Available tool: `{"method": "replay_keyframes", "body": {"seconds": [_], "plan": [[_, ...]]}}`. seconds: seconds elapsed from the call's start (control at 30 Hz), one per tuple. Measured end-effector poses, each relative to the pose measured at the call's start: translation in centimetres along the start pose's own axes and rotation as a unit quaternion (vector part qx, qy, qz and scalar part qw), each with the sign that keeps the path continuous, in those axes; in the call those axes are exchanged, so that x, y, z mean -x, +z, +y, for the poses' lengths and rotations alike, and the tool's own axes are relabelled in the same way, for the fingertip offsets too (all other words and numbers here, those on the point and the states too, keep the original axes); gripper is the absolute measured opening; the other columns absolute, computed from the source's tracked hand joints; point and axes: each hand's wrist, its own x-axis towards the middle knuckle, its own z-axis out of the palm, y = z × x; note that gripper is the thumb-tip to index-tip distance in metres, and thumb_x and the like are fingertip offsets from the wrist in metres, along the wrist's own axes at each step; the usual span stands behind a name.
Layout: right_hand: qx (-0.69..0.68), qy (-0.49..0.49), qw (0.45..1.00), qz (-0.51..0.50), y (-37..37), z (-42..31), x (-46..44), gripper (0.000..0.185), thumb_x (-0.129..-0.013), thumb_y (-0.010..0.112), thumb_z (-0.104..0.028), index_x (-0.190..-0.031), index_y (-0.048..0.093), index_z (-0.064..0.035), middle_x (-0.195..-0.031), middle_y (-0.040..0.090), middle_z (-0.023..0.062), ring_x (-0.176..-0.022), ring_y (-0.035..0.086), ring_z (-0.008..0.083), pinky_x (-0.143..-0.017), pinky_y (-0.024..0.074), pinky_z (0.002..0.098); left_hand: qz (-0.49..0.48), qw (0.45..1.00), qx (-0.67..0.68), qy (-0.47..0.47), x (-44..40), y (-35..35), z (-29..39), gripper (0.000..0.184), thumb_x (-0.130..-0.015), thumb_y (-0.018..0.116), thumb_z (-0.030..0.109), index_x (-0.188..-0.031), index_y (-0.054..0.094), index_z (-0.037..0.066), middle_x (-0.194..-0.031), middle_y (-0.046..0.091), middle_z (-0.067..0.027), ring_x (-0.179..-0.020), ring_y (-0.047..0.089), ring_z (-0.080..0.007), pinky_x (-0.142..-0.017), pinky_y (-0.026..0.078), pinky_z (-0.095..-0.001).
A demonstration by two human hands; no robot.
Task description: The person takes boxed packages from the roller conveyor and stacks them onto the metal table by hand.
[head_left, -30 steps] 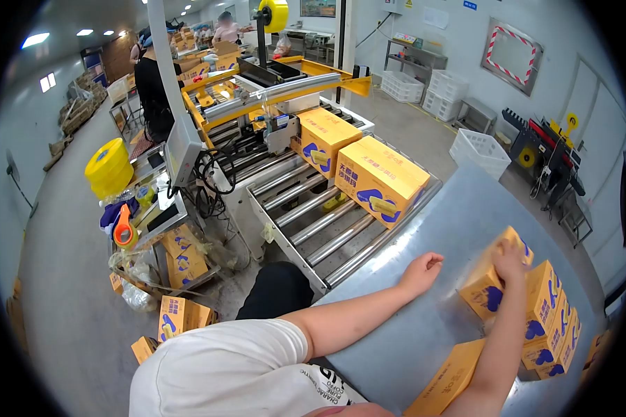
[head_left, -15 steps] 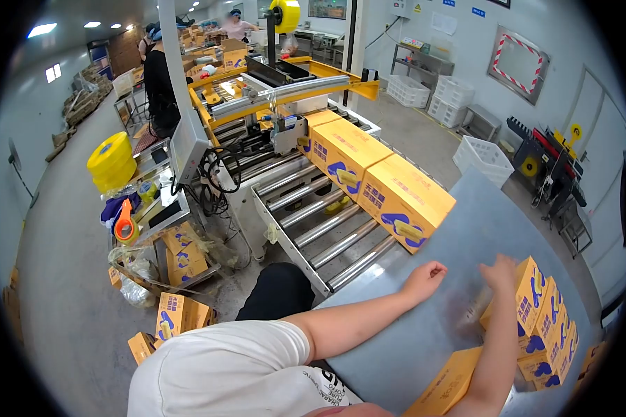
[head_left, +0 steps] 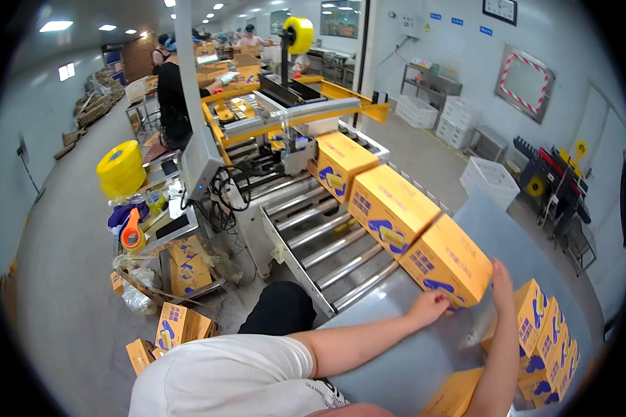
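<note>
The nearest yellow printed cardboard box (head_left: 448, 258) lies between my hands, partly past the rollers and over the metal table. My left hand (head_left: 429, 308) has its fingers curled at the lower front corner of this box. Against the box's right end rests my right hand (head_left: 502, 283), its fingers along the edge. Behind it on the rollers follow a second carton (head_left: 396, 201) and a third carton (head_left: 344, 163) beside the machine. Right of my right forearm, several similar cartons (head_left: 546, 340) stand grouped on the table. Another carton (head_left: 455, 393) is partly hidden under that forearm.
A roller conveyor (head_left: 327, 260) leads from a yellow-framed taping machine (head_left: 292, 104) to the grey metal table (head_left: 375, 347). At left stands a cart with an orange tape dispenser (head_left: 132, 233) and yellow tape rolls (head_left: 120, 170). Cartons (head_left: 174, 326) sit low beside me. Co-workers are farther back.
The row of cartons has moved out of the machine towards me, and its front box now reaches over the table. Both hands have come to that box. The view has shifted slightly.
</note>
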Motion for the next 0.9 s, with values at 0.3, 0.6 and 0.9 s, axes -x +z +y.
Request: {"method": "replay_keyframes", "body": {"seconds": [0.3, 0.6, 0.9], "plan": [[-0.044, -0.035, 0.995, 0.084, -0.7, -1.4, 0.2, 0.04, -0.1, 0.047, -0.043, -0.11, 0.066, -0.0088, -0.088, 0.058, -0.0001, -0.073, 0.052, 0.0102, -0.064, 0.0413, 0.0236, 0.259, 0.915, 0.306, -0.043, -2.2, -1.7, 0.2, 0.051, -0.093, 0.07, 0.041, -0.118, 0.054, 0.0, -0.1, 0.062, -0.0073, -0.09, 0.058, -0.0133, -0.081, 0.049, -0.0259], [0.233, -0.41, 0.865, -0.172, 5.5, -14.2, 7.3, 0.053, -0.057, 0.081, -0.043, -0.096, 0.069, -0.0087, -0.108, 0.062, 0.0128, -0.11, 0.054, 0.0354, -0.095, 0.0395, 0.0476, 0.122, 0.992, 0.015, 0.001, -2.2, -2.7, 0.3, 0.029, -0.098, 0.06, 0.019, -0.12, 0.066, 0.002, -0.114, 0.069, -0.0093, -0.103, 0.063, -0.0152, -0.092, 0.05, -0.0298], [0.377, -0.121, 0.918, -0.036, -1.0, -8.0, 4.0, 0.042, -0.071, 0.076, -0.042, -0.062, 0.066, -0.0023, -0.089, 0.063, 0.0124, -0.105, 0.053, 0.035, -0.103, 0.0314, 0.0527, 0.06, 0.982, 0.165, -0.07, -2.4, -1.5, -1.0, 0.028, -0.1, 0.056, 0.02, -0.117, 0.068, 0.001, -0.107, 0.071, -0.0051, -0.098, 0.063, -0.012, -0.089, 0.048, -0.0251]]}}
